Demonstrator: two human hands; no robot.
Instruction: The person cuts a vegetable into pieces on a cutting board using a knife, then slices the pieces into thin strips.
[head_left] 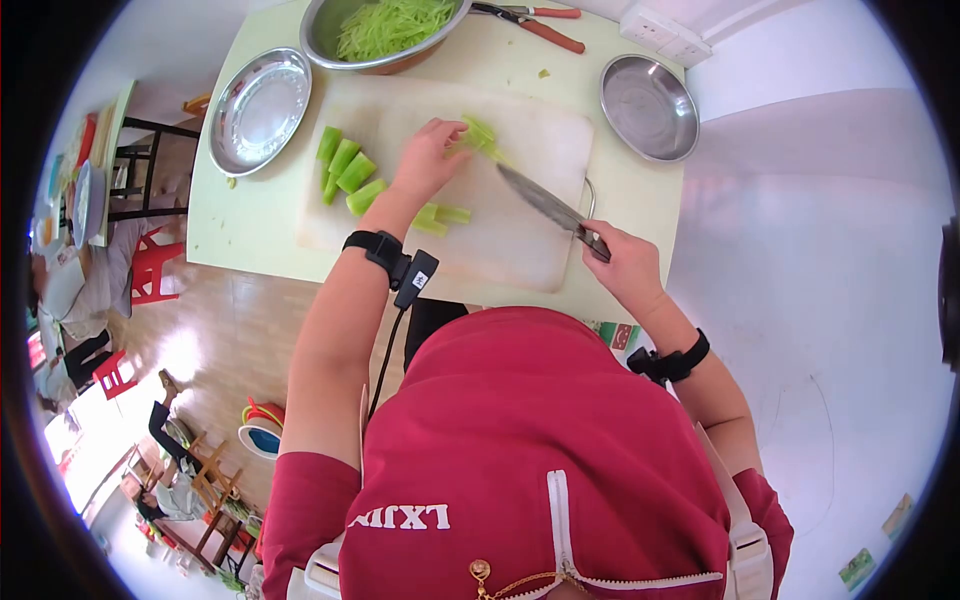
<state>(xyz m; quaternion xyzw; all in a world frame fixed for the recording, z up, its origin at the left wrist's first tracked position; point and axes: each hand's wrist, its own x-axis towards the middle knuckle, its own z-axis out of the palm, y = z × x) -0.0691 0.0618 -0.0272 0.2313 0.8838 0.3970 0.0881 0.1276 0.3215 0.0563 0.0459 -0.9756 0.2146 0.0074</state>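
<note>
On the white cutting board (525,235), my left hand (433,157) has curved fingers at a small pile of sliced green vegetable (481,132); whether it grips a piece is unclear. My right hand (628,262) is wrapped round the dark handle of a knife (540,200), whose blade points up and left toward the slices, a little apart from my left hand. Several thick green vegetable chunks (356,172) lie on the board's left part, some beside and partly behind my left forearm.
A metal bowl of green shreds (395,30) stands at the back. An empty metal plate (262,112) is at the left, a metal bowl (650,108) at the right. Red-handled scissors (545,30) lie behind the board. Other people and red stools (153,268) are far left.
</note>
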